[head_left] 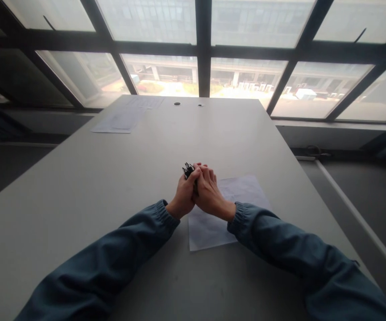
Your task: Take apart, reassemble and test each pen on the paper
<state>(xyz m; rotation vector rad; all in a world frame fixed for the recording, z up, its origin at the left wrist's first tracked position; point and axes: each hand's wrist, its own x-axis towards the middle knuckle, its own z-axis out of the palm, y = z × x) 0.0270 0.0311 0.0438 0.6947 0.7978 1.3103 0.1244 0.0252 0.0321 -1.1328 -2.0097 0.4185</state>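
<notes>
A bundle of thin black pens or similar sticks (188, 170) is clasped between both hands above the middle of the table. My left hand (184, 195) is wrapped round it from the left, thumb on top. From the right, my right hand (209, 191) closes over it, fingers pressed together and touching the left hand. Only the tips of the bundle show; the rest is hidden in the palms. A white paper sheet (213, 229) lies on the table beneath and to the right of the hands.
The long white table (119, 178) stretches toward large windows. More papers (117, 121) lie at its far left. Two small round fittings, one a dark hole (177, 104), are at the far edge. A pale pipe (356, 209) runs along the floor at the right.
</notes>
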